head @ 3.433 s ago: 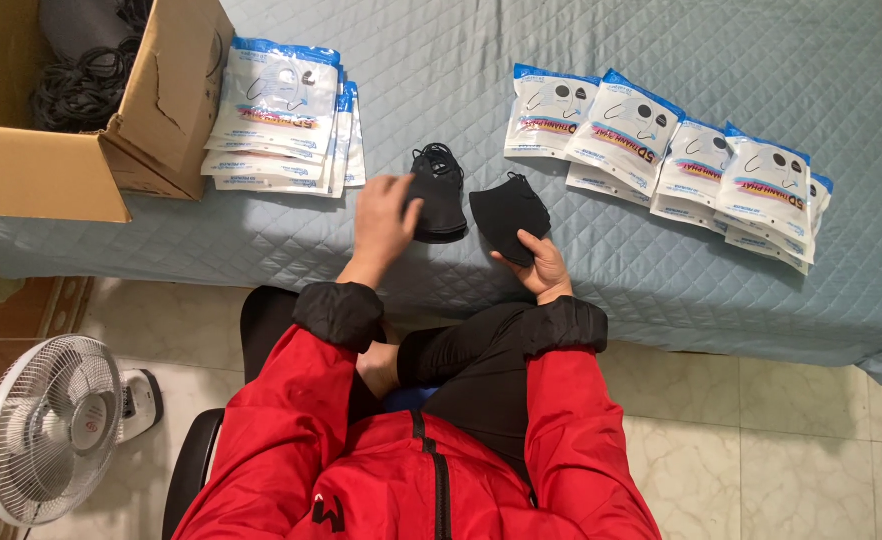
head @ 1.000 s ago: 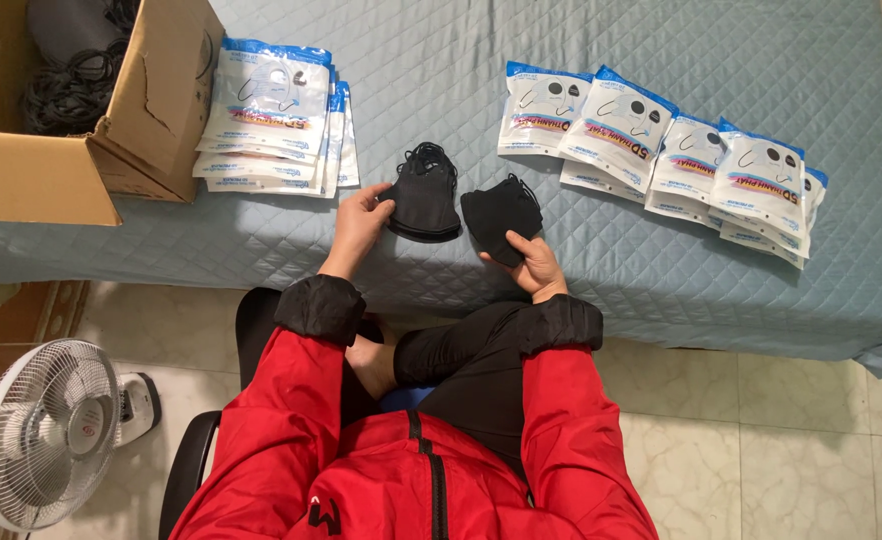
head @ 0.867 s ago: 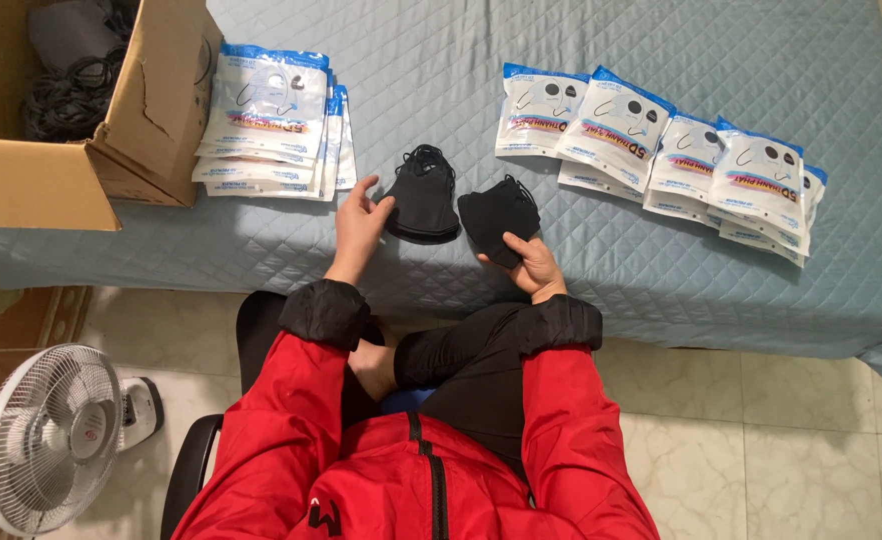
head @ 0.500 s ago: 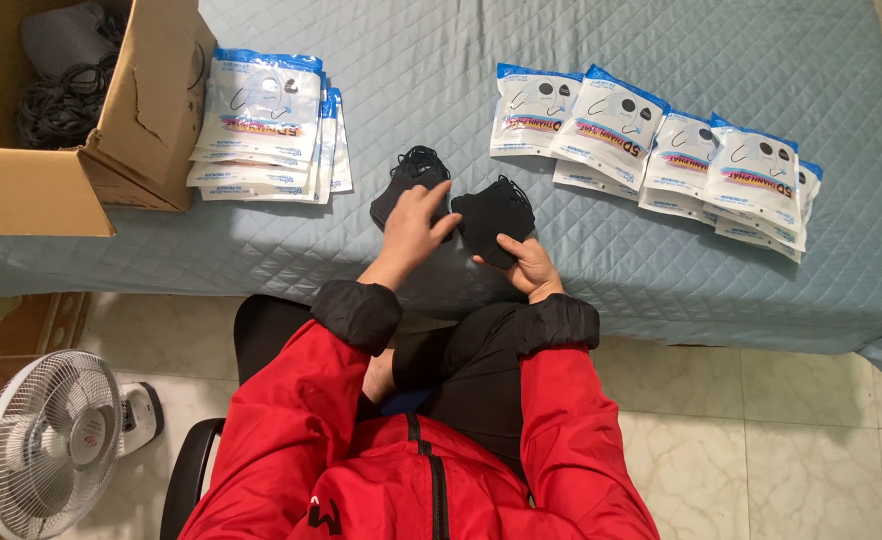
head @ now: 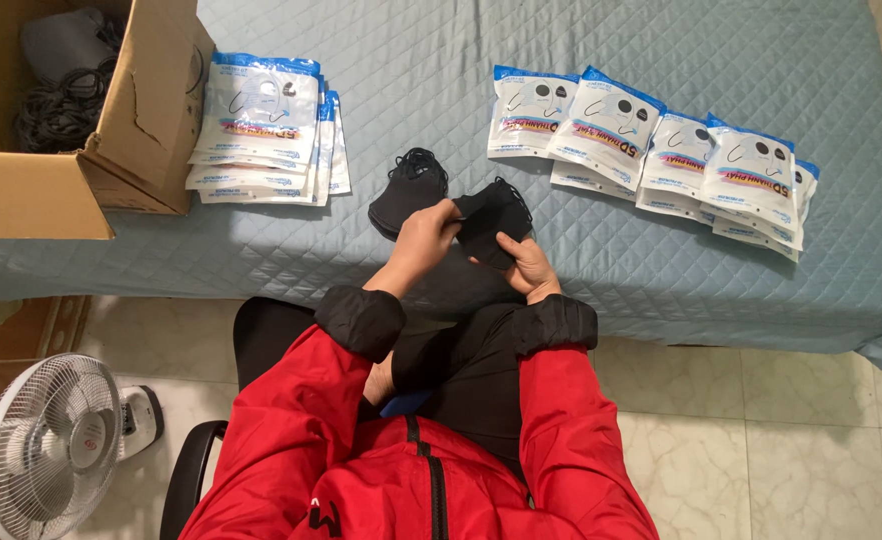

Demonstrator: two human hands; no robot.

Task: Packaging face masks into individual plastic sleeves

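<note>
Both my hands meet over a small stack of black face masks at the near edge of the blue quilted bed. My right hand holds the stack from below. My left hand pinches the stack's upper left edge. A second pile of black masks with ear loops lies on the bed just left of my hands, untouched.
A stack of white-and-blue mask packets lies to the left beside an open cardboard box holding dark items. A row of overlapping packets lies to the right. A white floor fan stands at lower left on the tiled floor.
My left hand left the left-hand mask pile and moved right onto the stack held by my right hand. The right hand stayed in place.
</note>
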